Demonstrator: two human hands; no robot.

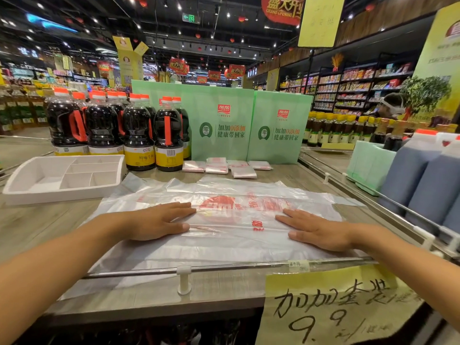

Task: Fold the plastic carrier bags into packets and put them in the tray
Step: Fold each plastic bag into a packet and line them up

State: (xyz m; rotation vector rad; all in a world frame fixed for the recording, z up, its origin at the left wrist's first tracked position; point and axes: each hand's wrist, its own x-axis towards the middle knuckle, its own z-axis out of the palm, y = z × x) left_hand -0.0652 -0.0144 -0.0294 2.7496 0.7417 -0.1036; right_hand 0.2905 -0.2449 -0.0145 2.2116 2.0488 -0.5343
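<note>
1. the bag lies flat on the counter, right in front of the person, between the two hands and under both of them.
2. its long axis runs left to right across the view; the red print sits near its middle, between the hands. its near edge passes under the rail at the counter front.
3. the left hand is spread flat, palm down, on the left part of the bag, fingers straight and pointing inward to the print.
4. the right hand lies the same way on the right part, fingers straight and pointing inward. neither hand pinches or curls round the plastic.
5. the hands are set well apart, about level with each other, so neither is plainly nearer to the bag's middle.
6. judgement: this looks like smoothing or holding the bag down ahead of a fold. with the long axis running sideways, a lengthwise fold would carry an edge away from or toward the body.
7. the tray sits on the far left, beyond the bag's left end, so the left hand is the nearer one to it. no packet shows in its compartments.
8. four packets lie at the back centre, beside the bottles and against the cartons, apart from the tray.
</note>
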